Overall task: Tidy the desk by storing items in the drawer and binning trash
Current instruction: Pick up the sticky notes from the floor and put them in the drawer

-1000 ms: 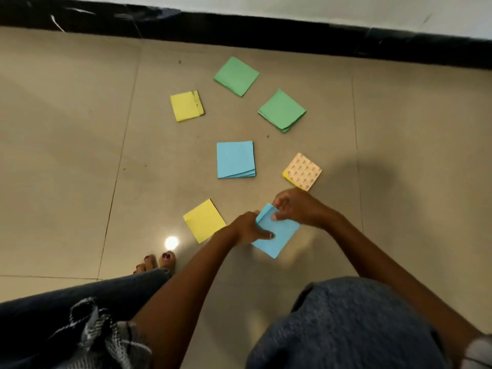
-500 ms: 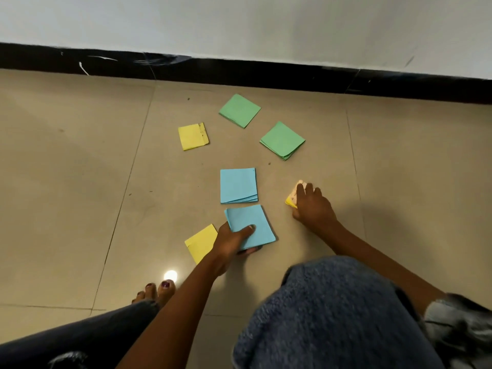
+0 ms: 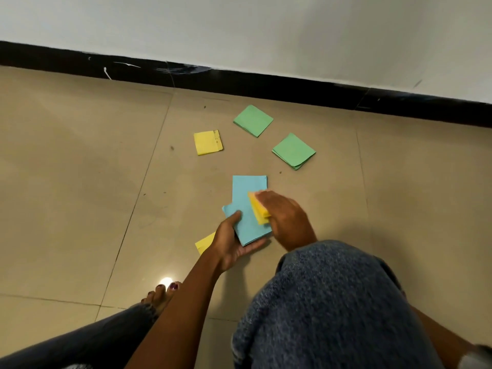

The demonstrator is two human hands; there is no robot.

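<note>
Blue square paper pad (image 3: 250, 222) is sitting in her gripping left hand (image 3: 234, 243); her right hand (image 3: 285, 217) is pinching a yellow pad (image 3: 258, 210) at its three o'clock edge.

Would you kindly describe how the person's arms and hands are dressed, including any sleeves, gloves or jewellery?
Both forearms are bare, and the left hand and right hand wear no gloves. No ring, watch or bracelet shows. A bit of pale grey sleeve appears at the right arm's upper end, at the frame's lower right corner.

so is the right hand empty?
No, the right hand grips a yellow note pad above the blue pad held in the left hand.
</note>
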